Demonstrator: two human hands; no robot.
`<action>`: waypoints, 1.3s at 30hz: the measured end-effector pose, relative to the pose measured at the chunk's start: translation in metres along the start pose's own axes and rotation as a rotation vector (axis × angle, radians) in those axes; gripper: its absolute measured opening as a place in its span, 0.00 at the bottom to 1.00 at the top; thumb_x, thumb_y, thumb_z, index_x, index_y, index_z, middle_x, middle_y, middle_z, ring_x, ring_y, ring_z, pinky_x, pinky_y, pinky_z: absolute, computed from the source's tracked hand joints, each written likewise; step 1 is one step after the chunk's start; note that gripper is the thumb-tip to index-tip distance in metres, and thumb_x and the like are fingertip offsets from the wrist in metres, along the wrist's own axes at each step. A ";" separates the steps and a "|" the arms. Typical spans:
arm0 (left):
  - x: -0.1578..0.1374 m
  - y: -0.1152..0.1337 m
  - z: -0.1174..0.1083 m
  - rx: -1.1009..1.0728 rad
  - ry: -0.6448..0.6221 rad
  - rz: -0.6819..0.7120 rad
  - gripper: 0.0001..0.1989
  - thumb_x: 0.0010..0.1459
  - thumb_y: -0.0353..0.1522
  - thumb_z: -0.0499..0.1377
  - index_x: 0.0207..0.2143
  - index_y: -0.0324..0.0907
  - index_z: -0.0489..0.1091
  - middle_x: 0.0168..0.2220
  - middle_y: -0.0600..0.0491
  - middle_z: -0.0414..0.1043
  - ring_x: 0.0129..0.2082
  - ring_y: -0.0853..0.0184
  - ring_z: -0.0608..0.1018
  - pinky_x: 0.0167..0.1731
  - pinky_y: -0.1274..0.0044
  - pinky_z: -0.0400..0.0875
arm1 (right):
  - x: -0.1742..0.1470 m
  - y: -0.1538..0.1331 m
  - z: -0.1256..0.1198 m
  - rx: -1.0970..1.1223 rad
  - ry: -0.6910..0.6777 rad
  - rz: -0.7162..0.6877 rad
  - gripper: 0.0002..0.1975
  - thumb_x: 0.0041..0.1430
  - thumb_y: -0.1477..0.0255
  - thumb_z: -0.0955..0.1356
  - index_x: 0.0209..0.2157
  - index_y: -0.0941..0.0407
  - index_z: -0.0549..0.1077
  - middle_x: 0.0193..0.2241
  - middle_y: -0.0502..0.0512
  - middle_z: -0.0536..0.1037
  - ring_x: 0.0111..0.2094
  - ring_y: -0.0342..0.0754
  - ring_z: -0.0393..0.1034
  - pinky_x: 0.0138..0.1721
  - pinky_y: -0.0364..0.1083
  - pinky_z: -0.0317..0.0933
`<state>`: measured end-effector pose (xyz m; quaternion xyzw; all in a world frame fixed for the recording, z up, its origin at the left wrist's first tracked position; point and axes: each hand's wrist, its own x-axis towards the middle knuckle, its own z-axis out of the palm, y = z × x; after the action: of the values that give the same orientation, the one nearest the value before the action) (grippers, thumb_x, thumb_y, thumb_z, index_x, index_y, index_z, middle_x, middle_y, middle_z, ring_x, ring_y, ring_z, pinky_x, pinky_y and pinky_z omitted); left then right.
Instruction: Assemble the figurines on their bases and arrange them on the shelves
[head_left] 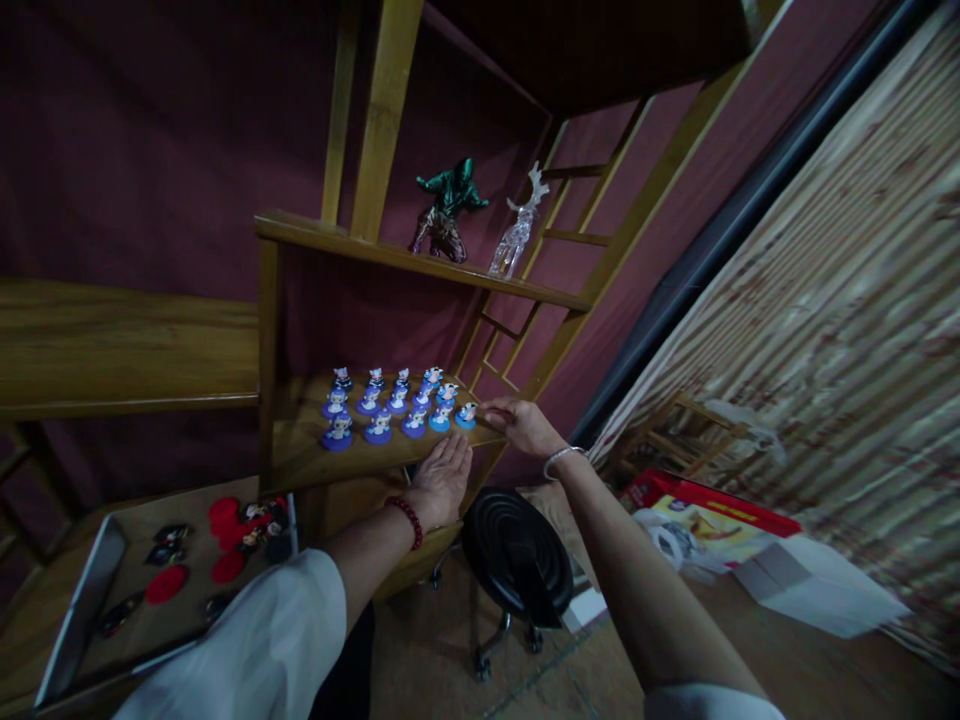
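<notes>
Near shelf edge (341,471) — figurines (379,429), right hand (527,426)

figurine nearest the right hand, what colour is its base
Blue base, seen best in the head view.

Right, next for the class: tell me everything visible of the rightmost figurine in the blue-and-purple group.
The rightmost figurine is blue and white and looks like plastic. It stands upright on a round blue base, on the wooden shelf, beside another blue figurine. The right hand is close at its right; whether they touch is unclear. Finer features are too small to tell.
</notes>
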<state>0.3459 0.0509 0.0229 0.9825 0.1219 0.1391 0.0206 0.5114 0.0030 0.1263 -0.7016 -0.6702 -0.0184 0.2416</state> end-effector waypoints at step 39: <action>-0.179 -0.018 -0.041 -0.311 0.143 -0.261 0.27 0.52 0.26 0.48 0.56 0.36 0.54 0.57 0.43 0.58 0.54 0.62 0.65 0.53 0.70 0.61 | -0.024 -0.187 0.101 0.135 -0.209 -0.347 0.12 0.56 0.75 0.63 0.41 0.56 0.73 0.42 0.57 0.75 0.44 0.48 0.70 0.48 0.48 0.62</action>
<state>0.1631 0.0245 0.0131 0.9311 0.2261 0.2216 0.1814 0.3011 0.0146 0.0873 -0.5558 -0.8021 0.0582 0.2104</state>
